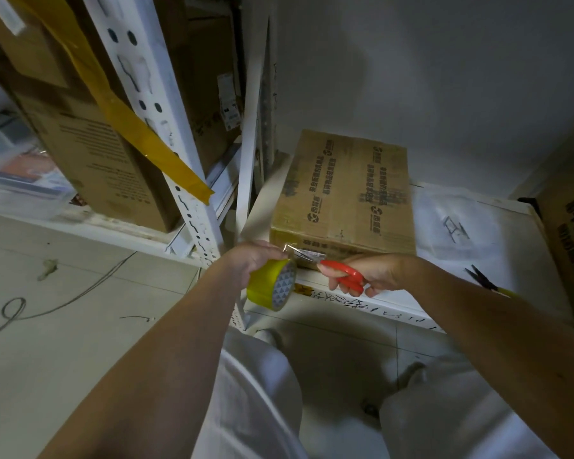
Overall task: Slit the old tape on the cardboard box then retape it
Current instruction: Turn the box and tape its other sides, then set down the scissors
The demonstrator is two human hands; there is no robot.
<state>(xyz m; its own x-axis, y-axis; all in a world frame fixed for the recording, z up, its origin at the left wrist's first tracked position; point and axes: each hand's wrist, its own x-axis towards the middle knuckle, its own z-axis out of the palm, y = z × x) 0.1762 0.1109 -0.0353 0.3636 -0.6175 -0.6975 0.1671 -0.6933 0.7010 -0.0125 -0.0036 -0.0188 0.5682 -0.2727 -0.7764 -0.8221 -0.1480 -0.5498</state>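
A printed cardboard box lies on a low white shelf, with clear tape running down its top. My left hand grips a yellow tape roll just in front of the box's near left corner. A short stretch of tape spans from the roll to the box's front face. My right hand holds red-handled scissors, whose blades point left and meet that stretch of tape.
A white metal rack upright stands to the left, with tall brown boxes and a hanging yellow tape strip behind it. Black-and-yellow pliers lie on the shelf at right. Another printed box sits far right. Cables cross the floor.
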